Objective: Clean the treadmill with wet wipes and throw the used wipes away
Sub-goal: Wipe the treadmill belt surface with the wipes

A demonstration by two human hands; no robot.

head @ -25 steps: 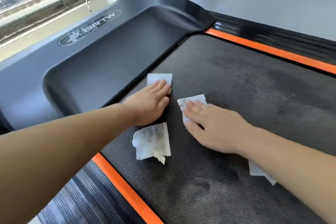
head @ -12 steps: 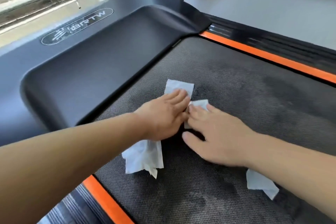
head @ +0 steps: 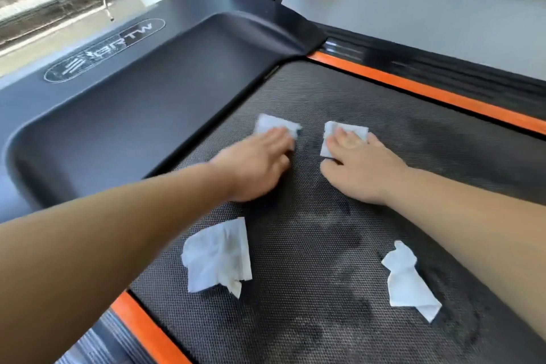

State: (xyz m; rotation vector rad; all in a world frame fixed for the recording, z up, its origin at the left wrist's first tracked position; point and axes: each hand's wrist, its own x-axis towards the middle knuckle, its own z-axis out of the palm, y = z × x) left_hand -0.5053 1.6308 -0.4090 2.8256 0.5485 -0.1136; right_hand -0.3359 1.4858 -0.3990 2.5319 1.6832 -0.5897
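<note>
Dark mesh treadmill belt [head: 310, 216], streaked with damp. Left hand [head: 257, 165] flat, fingers straight, pressing left wipe [head: 271, 124] near the black cover [head: 133, 103]; right hand [head: 363, 168] likewise flat on right wipe [head: 348, 130]. Crumpled wipe [head: 217, 257] loose beside left forearm, smaller crumpled wipe [head: 409, 281] beside right. "BRTW" logo [head: 104, 52] upside down on cover. Hands touching half a second ago, now apart.

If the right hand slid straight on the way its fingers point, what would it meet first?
Likely the black motor cover, near its corner. The right hand, pressing a wipe flat, points up-left across bare belt toward it.
</note>
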